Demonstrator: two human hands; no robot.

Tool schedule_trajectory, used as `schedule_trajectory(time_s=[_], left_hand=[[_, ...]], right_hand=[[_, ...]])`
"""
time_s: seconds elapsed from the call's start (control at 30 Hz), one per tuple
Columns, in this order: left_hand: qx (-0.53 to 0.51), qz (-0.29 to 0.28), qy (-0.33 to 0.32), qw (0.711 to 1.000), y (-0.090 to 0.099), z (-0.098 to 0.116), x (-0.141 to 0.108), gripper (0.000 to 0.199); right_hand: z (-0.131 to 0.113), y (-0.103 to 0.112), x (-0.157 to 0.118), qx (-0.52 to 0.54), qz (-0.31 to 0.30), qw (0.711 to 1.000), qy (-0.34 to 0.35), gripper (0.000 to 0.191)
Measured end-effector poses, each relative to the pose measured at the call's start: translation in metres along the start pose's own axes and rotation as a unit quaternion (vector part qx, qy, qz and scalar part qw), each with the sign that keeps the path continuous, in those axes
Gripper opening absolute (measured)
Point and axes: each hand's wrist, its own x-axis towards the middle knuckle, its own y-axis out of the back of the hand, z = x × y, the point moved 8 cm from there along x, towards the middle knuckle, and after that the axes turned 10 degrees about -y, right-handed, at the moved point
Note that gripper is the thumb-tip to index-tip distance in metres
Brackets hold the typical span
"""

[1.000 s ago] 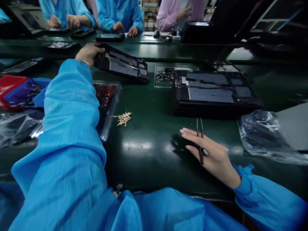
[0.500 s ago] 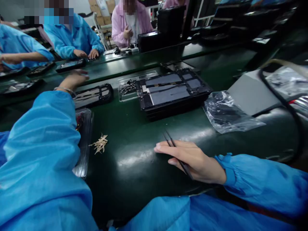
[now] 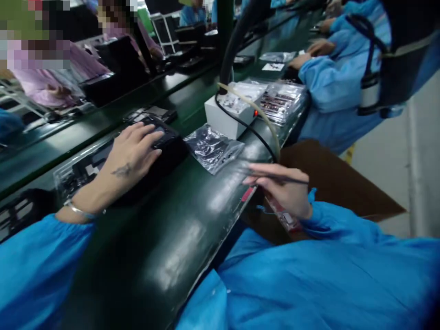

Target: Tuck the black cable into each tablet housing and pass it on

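A bare left hand (image 3: 132, 158), ringed at the wrist by a shiny metal bangle (image 3: 80, 210), reaches across a smooth, glossy green bench (image 3: 178, 233). Its fingers are slightly spread and gently curved over a dark, flat-topped, block-like stack of black devices (image 3: 170, 144). The stack lies directly beneath and beside those fingertips; the view is blurred there, though they appear to rest on it. The right hand (image 3: 290, 190) pinches slim dark tweezers (image 3: 280, 177) between thumb and fingers, above the bench's edge and well apart from the stack; their tips are too blurred to read. Between the hands lies a crinkled, see-through plastic bag (image 3: 213, 149), near a boxy white carton (image 3: 227, 117) topped with clear wrapping. A thin, pale tube (image 3: 266, 117) curves down beside it.
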Motion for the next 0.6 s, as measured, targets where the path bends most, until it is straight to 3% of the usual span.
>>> schedule_trajectory(time_s=[0.1, 0.17, 0.23, 0.37, 0.6], left_hand=[[-0.037, -0.010, -0.062, 0.997, -0.021, 0.063, 0.022, 0.035], [-0.055, -0.021, -0.085, 0.995, -0.041, 0.099, 0.035, 0.033], [-0.061, -0.023, -0.084, 0.994, -0.062, 0.120, 0.043, 0.032], [-0.103, 0.012, -0.049, 0.993, -0.088, 0.128, 0.043, 0.037], [-0.161, 0.015, -0.003, 0.987, -0.100, 0.127, 0.030, 0.043]], right_hand=[[0.026, 0.055, -0.002, -0.015, 0.092, 0.994, -0.059, 0.018], [0.037, 0.069, 0.001, -0.003, 0.126, 0.990, -0.059, 0.015], [0.045, 0.071, 0.009, 0.031, 0.141, 0.988, -0.057, 0.015], [0.051, 0.053, 0.031, 0.047, 0.119, 0.990, -0.056, 0.018], [0.056, 0.025, 0.069, -0.075, 0.018, 0.997, -0.033, 0.013]])
